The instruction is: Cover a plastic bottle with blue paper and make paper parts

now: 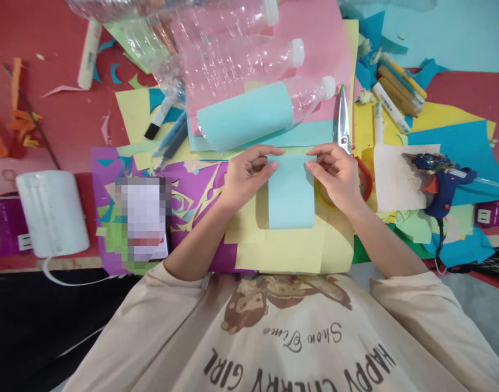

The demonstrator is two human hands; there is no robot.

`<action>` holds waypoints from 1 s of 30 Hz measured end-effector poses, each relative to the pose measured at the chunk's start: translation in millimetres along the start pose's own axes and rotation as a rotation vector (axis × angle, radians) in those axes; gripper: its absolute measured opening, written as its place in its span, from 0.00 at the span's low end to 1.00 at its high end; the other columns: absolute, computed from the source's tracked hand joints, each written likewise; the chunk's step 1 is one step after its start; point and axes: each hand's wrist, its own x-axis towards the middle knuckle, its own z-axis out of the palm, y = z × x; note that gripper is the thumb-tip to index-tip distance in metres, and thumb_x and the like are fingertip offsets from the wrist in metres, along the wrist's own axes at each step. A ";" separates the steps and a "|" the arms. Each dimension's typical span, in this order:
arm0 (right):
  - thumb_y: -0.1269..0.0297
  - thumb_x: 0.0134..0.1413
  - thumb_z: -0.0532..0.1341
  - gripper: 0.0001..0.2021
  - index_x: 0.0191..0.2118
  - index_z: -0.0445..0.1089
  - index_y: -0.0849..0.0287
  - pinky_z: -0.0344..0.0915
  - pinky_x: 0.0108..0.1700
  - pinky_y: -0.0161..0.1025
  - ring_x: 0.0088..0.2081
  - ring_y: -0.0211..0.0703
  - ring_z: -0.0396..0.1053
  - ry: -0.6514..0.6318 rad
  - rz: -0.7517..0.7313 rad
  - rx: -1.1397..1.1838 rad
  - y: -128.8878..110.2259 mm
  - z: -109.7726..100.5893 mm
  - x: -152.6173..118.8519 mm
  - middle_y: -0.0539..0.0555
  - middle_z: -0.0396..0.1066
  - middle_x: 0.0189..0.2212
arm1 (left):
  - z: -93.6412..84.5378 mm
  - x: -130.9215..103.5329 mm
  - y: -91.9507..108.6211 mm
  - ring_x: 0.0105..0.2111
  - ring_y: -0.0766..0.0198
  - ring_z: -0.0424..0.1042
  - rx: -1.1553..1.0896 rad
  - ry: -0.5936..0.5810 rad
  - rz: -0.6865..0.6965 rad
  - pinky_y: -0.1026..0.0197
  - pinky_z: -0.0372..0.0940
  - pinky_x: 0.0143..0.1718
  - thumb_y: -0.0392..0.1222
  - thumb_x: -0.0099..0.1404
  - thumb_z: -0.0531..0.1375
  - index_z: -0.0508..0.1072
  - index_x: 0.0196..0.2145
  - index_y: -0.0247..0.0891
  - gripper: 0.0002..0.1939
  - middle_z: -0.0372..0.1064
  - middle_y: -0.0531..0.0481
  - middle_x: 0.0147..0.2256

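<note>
A light blue piece of paper hangs between my two hands above yellow sheets. My left hand pinches its upper left corner between thumb and fingers. At the upper right corner my right hand has its thumb and fingers closed on the same paper. Just beyond the hands lies a plastic bottle wrapped in light blue paper, its white cap pointing right. Scissors with red and yellow handles lie beside my right hand, which partly hides them.
More clear bottles lie at the top on pink paper. A phone and a white roll are on the left. A glue gun rests at the right, near markers and colored scraps.
</note>
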 end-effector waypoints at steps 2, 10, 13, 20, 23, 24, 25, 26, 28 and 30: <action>0.54 0.54 0.65 0.09 0.36 0.70 0.52 0.63 0.27 0.35 0.25 0.35 0.63 0.003 0.005 0.001 -0.1 0.1 -0.1 0.46 0.64 0.22 | -0.1 0.0 0.0 0.17 0.72 0.44 0.003 0.003 0.006 0.65 0.46 0.18 0.53 0.62 0.62 0.76 0.37 0.44 0.12 0.47 0.59 0.17; 0.54 0.54 0.65 0.09 0.36 0.70 0.52 0.63 0.26 0.35 0.25 0.35 0.63 0.000 -0.001 -0.003 -0.5 0.5 -0.1 0.46 0.64 0.22 | -0.2 -0.9 -3.0 0.17 0.72 0.44 0.013 0.012 0.012 0.64 0.46 0.19 0.51 0.62 0.62 0.76 0.37 0.44 0.10 0.46 0.59 0.17; 0.53 0.54 0.64 0.09 0.36 0.69 0.52 0.63 0.26 0.35 0.25 0.35 0.63 0.001 0.002 -0.007 -0.4 0.6 -0.2 0.46 0.64 0.22 | 0.5 -0.9 -2.3 0.17 0.72 0.43 0.011 0.013 0.007 0.65 0.45 0.18 0.51 0.62 0.62 0.77 0.37 0.44 0.10 0.45 0.59 0.16; 0.55 0.55 0.64 0.08 0.35 0.70 0.52 0.63 0.27 0.35 0.25 0.34 0.63 0.001 -0.003 0.003 -0.1 0.0 -0.5 0.46 0.65 0.22 | 1.0 -1.4 -0.2 0.17 0.73 0.44 -0.002 0.015 0.008 0.65 0.43 0.18 0.51 0.62 0.62 0.76 0.36 0.43 0.11 0.46 0.59 0.16; 0.54 0.54 0.65 0.09 0.35 0.70 0.53 0.63 0.27 0.35 0.25 0.34 0.64 0.007 0.004 -0.004 -1.0 0.1 -0.7 0.46 0.65 0.22 | 0.6 -1.8 -0.6 0.17 0.73 0.43 0.000 0.019 -0.001 0.65 0.43 0.18 0.50 0.62 0.62 0.77 0.36 0.42 0.10 0.47 0.59 0.16; 0.54 0.54 0.65 0.09 0.35 0.70 0.53 0.63 0.27 0.35 0.25 0.34 0.64 0.007 0.006 -0.003 -1.2 0.3 -0.7 0.46 0.65 0.22 | 0.5 -1.9 -0.7 0.17 0.73 0.43 0.001 0.022 -0.004 0.65 0.44 0.18 0.49 0.62 0.62 0.77 0.36 0.42 0.10 0.48 0.59 0.16; 0.54 0.54 0.65 0.09 0.35 0.70 0.53 0.63 0.27 0.34 0.25 0.34 0.64 0.007 0.009 -0.001 -1.5 0.5 -0.8 0.46 0.66 0.22 | 0.4 -1.9 -0.7 0.17 0.73 0.43 0.001 0.024 -0.006 0.65 0.44 0.18 0.49 0.62 0.62 0.77 0.36 0.42 0.10 0.48 0.59 0.16; 0.55 0.54 0.65 0.09 0.35 0.69 0.53 0.63 0.27 0.34 0.25 0.34 0.64 0.007 0.012 0.001 -1.8 0.8 -0.8 0.46 0.66 0.22 | 0.4 -1.8 -0.6 0.17 0.73 0.43 0.000 0.026 -0.008 0.65 0.44 0.18 0.49 0.62 0.62 0.77 0.35 0.41 0.09 0.49 0.59 0.16; 0.55 0.55 0.64 0.08 0.34 0.69 0.53 0.64 0.27 0.34 0.25 0.34 0.65 0.004 0.015 0.005 -2.3 1.1 -0.9 0.46 0.67 0.23 | 0.3 -1.7 -0.1 0.17 0.73 0.44 0.000 0.026 -0.014 0.65 0.44 0.18 0.48 0.61 0.63 0.77 0.35 0.41 0.09 0.50 0.59 0.16; 0.56 0.55 0.64 0.08 0.32 0.68 0.54 0.65 0.27 0.34 0.25 0.34 0.66 -0.001 0.014 0.012 -2.5 1.0 -1.1 0.46 0.67 0.23 | 0.3 -1.8 0.5 0.17 0.73 0.44 -0.002 0.022 -0.020 0.65 0.44 0.18 0.48 0.61 0.63 0.77 0.35 0.41 0.09 0.50 0.59 0.16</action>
